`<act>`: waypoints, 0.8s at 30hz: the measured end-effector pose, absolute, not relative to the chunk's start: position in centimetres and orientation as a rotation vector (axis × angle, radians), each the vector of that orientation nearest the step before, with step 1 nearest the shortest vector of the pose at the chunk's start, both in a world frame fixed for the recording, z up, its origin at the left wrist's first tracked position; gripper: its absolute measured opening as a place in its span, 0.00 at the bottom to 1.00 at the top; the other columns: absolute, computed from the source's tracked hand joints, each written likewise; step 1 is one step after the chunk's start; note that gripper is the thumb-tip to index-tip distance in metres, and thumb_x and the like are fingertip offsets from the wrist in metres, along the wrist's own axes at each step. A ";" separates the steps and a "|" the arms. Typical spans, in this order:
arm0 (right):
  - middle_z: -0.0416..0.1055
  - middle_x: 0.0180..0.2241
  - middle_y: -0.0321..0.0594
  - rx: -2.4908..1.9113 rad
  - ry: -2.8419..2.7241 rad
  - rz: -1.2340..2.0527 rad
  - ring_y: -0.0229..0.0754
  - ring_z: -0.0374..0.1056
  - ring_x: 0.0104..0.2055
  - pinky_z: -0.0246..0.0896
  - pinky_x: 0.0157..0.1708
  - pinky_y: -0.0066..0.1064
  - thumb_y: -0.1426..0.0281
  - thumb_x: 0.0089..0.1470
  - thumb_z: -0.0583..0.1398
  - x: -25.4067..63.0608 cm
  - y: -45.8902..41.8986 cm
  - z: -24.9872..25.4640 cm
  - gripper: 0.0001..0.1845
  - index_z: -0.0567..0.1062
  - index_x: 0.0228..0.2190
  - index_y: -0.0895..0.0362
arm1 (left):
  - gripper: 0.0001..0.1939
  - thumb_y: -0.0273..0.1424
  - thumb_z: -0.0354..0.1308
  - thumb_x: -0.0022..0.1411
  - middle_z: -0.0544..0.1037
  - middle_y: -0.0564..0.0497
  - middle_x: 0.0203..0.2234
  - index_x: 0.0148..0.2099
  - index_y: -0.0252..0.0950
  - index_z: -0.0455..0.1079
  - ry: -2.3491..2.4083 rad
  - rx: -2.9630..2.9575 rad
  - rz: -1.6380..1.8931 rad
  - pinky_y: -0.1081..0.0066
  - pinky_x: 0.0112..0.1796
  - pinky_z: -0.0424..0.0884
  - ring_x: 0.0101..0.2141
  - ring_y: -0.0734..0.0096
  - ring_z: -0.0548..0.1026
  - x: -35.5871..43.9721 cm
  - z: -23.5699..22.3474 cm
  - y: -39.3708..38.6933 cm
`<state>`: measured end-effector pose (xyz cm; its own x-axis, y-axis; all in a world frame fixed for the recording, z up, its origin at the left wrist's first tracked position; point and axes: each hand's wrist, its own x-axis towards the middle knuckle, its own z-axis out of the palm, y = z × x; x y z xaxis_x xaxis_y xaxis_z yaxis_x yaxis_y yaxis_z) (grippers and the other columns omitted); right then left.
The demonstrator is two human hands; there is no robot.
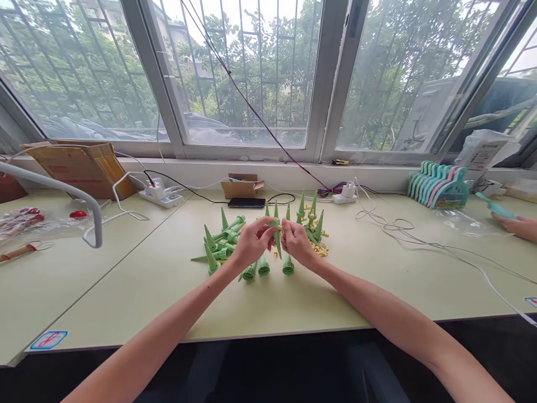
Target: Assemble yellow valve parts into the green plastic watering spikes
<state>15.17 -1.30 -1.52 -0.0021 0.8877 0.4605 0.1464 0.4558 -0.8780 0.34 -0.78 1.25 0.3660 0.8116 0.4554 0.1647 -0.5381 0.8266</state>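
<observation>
My left hand [251, 242] and my right hand [297, 240] meet above the pale green table [168, 291], both closed on one green cone-shaped spike [277, 238] that points down. A small yellow piece shows at my right fingertips. Below my hands, three green spikes [264, 266] lie on the table with their open ends toward me. A pile of green spikes [220, 243] lies to the left. Several spikes stand upright [310, 215] to the right, with small yellow parts [321, 251] scattered at their base.
A black phone [246, 202] and small cardboard box [242, 187] lie behind the pile. Power strips [161, 193] and cables run along the windowsill. A stack of teal hangers [438, 184] stands at right, where another person's hand [518, 226] holds a teal item. A white lamp arm [62, 193] crosses the left.
</observation>
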 end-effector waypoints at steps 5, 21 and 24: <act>0.57 0.16 0.32 -0.941 -1.511 0.618 0.34 0.54 0.18 0.50 0.20 0.28 0.50 0.64 0.46 15.7 -0.4 -1.9 0.26 0.58 0.22 0.54 | 0.21 0.43 0.65 0.54 0.72 0.56 0.17 0.42 0.35 0.65 0.755 1.685 1.032 0.73 0.19 0.69 0.17 0.73 0.70 0.7 2.8 0.1; 0.53 0.18 0.32 -1.057 -1.649 0.266 0.35 0.48 0.21 0.47 0.23 0.30 0.54 0.65 0.44 17.1 0.4 -1.6 0.24 0.54 0.22 0.54 | 0.24 0.45 0.66 0.53 0.71 0.57 0.17 0.43 0.34 0.64 0.636 1.533 1.037 0.74 0.20 0.68 0.16 0.77 0.69 1.8 1.6 1.8; 0.54 0.17 0.32 -1.049 -1.615 0.342 0.35 0.50 0.21 0.47 0.23 0.29 0.51 0.65 0.44 16.7 0.1 -1.7 0.25 0.55 0.21 0.54 | 0.23 0.45 0.65 0.55 0.71 0.56 0.17 0.43 0.34 0.65 0.627 1.619 1.060 0.73 0.19 0.68 0.16 0.75 0.69 1.6 1.2 1.6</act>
<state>16.71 0.11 -1.69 0.0196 0.7714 0.6361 0.4472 0.5622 -0.6956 1.56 1.59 1.20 0.4694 0.8213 0.3241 -0.1113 -0.3092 0.9445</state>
